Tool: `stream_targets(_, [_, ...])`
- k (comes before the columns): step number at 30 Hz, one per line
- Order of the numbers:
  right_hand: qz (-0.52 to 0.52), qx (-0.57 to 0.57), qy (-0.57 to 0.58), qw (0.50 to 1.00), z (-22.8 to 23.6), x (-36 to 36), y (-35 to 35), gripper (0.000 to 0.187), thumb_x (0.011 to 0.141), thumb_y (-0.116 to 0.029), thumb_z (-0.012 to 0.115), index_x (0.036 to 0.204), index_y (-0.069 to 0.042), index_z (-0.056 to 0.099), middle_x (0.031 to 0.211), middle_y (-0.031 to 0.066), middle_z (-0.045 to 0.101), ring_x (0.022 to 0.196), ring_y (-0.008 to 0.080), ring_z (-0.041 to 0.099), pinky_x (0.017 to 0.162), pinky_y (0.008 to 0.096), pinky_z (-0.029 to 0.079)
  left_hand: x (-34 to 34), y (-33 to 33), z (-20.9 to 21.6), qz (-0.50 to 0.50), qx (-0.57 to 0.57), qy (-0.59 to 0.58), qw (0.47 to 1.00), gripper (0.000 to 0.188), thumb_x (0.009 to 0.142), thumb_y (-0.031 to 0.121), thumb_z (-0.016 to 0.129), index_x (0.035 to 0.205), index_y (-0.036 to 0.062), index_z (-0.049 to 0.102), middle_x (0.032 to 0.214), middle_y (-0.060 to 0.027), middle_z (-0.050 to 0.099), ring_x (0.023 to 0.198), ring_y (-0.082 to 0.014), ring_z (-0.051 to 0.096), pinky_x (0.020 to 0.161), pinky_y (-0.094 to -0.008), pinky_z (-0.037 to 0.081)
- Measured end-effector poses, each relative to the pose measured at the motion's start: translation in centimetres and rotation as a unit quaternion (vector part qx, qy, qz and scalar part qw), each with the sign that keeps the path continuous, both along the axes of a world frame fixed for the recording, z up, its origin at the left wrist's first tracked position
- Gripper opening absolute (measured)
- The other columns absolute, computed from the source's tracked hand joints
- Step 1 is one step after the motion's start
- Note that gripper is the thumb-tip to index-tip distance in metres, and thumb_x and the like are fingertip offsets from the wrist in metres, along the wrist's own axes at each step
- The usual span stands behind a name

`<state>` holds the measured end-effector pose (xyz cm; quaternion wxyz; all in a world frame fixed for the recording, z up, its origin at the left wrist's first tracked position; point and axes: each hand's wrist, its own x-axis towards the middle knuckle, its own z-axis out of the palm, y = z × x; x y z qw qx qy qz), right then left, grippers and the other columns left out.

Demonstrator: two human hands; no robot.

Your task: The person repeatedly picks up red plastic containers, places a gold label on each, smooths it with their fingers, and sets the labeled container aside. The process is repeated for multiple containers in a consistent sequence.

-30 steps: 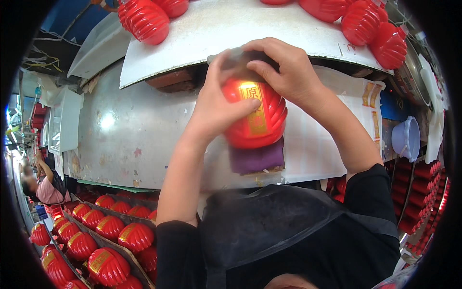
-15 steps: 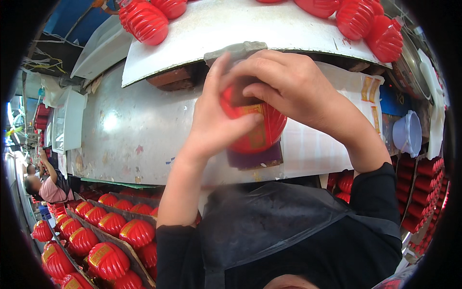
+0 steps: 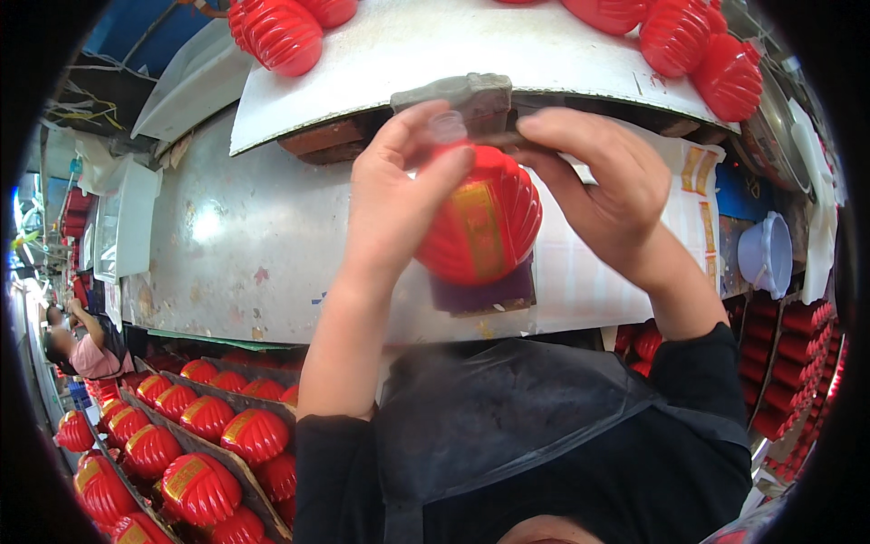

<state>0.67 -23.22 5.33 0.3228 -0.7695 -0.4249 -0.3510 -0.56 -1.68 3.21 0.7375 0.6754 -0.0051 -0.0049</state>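
Observation:
A glossy red ribbed bottle (image 3: 507, 213) with a gold label down its side stands on a purple pad (image 3: 488, 292) at the middle of the metal table. My left hand (image 3: 399, 177) is closed about its top, thumb and fingers around the clear neck (image 3: 447, 127). Just right of the neck, my right hand (image 3: 603, 168) pinches a thin brownish piece (image 3: 500, 140), blurred, whose kind I cannot make out; its tip reaches the bottle's top.
Behind the bottle, a grey block (image 3: 480, 95) and bricks (image 3: 324, 140) prop a white board (image 3: 417, 54) bearing more red bottles. A label sheet (image 3: 625, 281) lies to the right, near a pale blue bucket (image 3: 766, 254). Labelled red bottles (image 3: 201, 490) fill racks at lower left; a person (image 3: 91, 349) works beyond.
My right hand has drawn away to the right from the bottle's top, uncovering the clear neck and the thin brownish piece. My left hand has shifted slightly left.

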Motion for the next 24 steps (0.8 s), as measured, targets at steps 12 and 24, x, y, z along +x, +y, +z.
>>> stream_targets(12, [0.056, 0.121, 0.127, 0.983, -5.4, -4.9, 0.7, 0.031, 0.075, 0.006, 0.079, 0.103, -0.007, 0.076, 0.102, 0.0094, 0.077, 0.089, 0.0264, 0.076, 0.075, 0.0364, 0.061, -0.3, 1.1, -1.9, 0.033, -0.21, -0.005, 0.977, 0.023, 0.108, 0.019, 0.064, 0.122, 0.0014, 0.061, 0.119, -0.0171, 0.072, 0.108, -0.0202, 0.069, 0.097, -0.0361, 0.059])
stream_targets(24, [-0.001, 0.125, 0.213, 0.969, -1.0, -2.8, 3.9, 0.03, 0.092, 0.002, 0.072, 0.122, 0.0, 0.072, 0.107, 0.0129, 0.076, 0.091, 0.0209, 0.074, 0.081, 0.0274, 0.057, -6.1, 0.2, 0.7, 0.139, -0.147, -0.095, 0.975, 0.027, 0.107, 0.017, 0.065, 0.128, 0.0001, 0.06, 0.117, -0.0147, 0.073, 0.123, -0.0245, 0.066, 0.108, -0.0395, 0.054])
